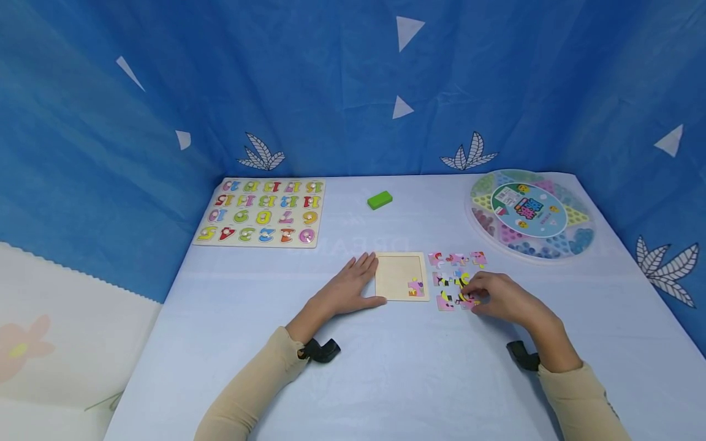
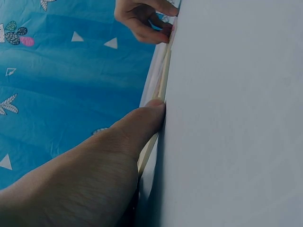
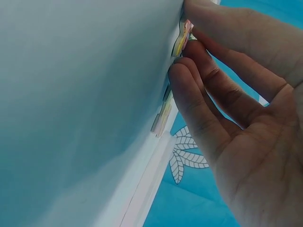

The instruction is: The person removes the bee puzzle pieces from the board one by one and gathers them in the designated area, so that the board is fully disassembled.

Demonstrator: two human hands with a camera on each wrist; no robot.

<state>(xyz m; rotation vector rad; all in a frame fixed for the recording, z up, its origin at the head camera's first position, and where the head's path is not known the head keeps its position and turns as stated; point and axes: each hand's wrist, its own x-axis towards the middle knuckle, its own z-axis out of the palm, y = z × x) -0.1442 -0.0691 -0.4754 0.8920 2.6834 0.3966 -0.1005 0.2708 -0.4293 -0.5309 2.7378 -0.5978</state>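
Note:
A square wooden puzzle tray (image 1: 401,255) lies on the table, with one pink puzzle piece (image 1: 415,286) in its lower right corner. My left hand (image 1: 353,286) rests on the tray's left edge, fingers extended and thumb along the near left corner. To the right of the tray, several loose jigsaw pieces (image 1: 443,302) are laid out in rows, pink with yellow and black print. At their right side, my right hand (image 1: 503,297) pinches a puzzle piece (image 3: 182,40) between thumb and fingers, low at the table. Its fingers partly cover that piece in the head view.
A board of colourful numbers (image 1: 259,212) lies at the back left. Behind the tray sits a green block (image 1: 380,199). A round game box (image 1: 529,211) with coloured sections lies at the back right. Blue curtain (image 1: 342,92) hangs beyond the table's far edge.

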